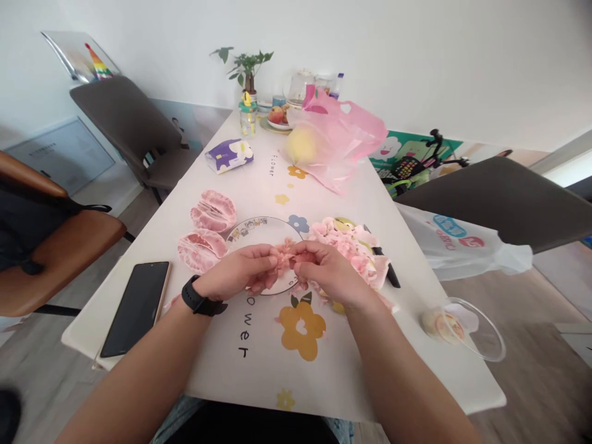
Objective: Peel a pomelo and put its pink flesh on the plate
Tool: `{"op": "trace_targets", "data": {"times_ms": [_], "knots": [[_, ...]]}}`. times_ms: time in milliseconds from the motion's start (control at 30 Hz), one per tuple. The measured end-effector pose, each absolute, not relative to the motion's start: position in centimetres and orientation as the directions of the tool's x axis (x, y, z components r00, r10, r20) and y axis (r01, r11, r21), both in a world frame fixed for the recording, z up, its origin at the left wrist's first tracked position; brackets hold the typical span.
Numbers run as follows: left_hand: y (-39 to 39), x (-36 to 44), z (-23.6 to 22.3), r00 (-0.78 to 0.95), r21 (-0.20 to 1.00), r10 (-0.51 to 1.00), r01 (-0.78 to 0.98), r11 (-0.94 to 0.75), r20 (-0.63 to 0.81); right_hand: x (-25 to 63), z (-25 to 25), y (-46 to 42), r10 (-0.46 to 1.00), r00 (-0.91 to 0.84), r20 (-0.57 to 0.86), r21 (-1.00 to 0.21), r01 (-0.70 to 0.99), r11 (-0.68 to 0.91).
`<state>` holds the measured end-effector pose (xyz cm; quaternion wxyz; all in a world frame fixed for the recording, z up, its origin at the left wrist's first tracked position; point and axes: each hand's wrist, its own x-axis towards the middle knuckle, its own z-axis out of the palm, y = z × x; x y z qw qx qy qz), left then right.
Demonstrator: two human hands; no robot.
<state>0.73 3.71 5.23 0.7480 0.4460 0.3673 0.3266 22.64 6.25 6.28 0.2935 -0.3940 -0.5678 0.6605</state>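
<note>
Left hand and right hand pinch ragged, pulpy fruit above a round plate. Toward the far edge of the table, lettering reads "Flower".

Pink fruit piece partly hidden by the fingers of the left hand and right hand.
The hands also cover parts of the plate. Toward the tabletop's right edge, a peel heap hides some of a black object. Nearer the far edge, a pink bag veils a yellow fruit. Both forearms run out of view below.
</note>
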Motion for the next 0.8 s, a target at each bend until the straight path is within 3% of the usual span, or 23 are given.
{"op": "trace_targets", "data": {"times_ms": [133,233,333,433,633,800], "knots": [[3.9,0.8,4.9,0.397,0.965,0.902,-0.117,0.234,-0.171,23.2,5.3,6.6,0.864,-0.464,-0.198,-0.965,-0.060,-0.254],[4.2,0.9,3.8,0.197,0.990,0.978,0.138,0.036,-0.064,23.5,4.9,6.6,0.886,-0.409,-0.219,-0.962,-0.061,-0.265],[4.5,1.2,2.5,0.033,0.885,0.994,0.452,-0.109,0.105,23.6,5.0,6.4,0.902,-0.382,-0.202,-0.974,-0.016,-0.225],[4.6,1.4,1.8,0.061,0.764,0.973,0.609,-0.212,0.221,23.7,5.1,6.1,0.909,-0.373,-0.187,-0.982,0.059,-0.178],[4.1,2.2,2.5,0.064,0.771,0.962,0.585,-0.253,0.267,23.5,4.8,5.5,0.918,-0.366,-0.155,-0.987,0.104,-0.125],[3.4,3.6,3.5,0.144,0.957,0.986,0.263,-0.123,0.088,23.0,4.8,5.3,0.900,-0.429,-0.081,-0.996,0.004,-0.087]]}}
